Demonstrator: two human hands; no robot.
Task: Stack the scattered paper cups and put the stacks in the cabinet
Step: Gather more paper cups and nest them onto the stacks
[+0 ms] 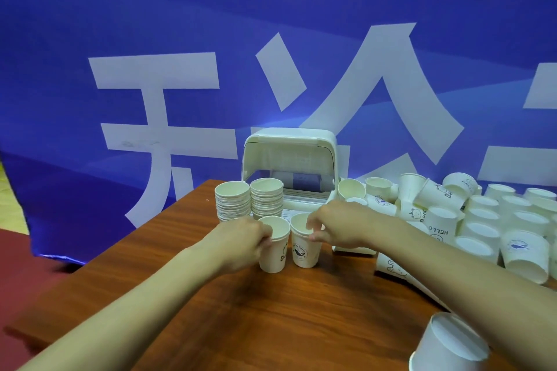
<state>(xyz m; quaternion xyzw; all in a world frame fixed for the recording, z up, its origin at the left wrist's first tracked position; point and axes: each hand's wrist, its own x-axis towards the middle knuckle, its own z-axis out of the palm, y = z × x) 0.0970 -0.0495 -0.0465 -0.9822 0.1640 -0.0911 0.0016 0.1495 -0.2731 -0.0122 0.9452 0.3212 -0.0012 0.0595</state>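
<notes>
My left fingers [266, 236] are pinched on the rim of one upright paper cup [272, 245], and my right fingers [312, 229] are closed on the rim of the cup beside it [304, 242]; the two cups stand touching on the counter [271, 310], just in front of the small white cabinet [289, 156], whose lid is swung up. I judge these cups very light and thin-walled, easy to crush, so I would hold them at the rolled rim, the stiffest part, with little squeeze. Behind my left hand [241, 242] two finished stacks [250, 199] stand side by side against the cabinet front. Past my right hand [340, 224] a large scatter of loose cups [482, 220] lies upright, tipped and inverted, and one more cup [449, 343] sits at the near right edge
</notes>
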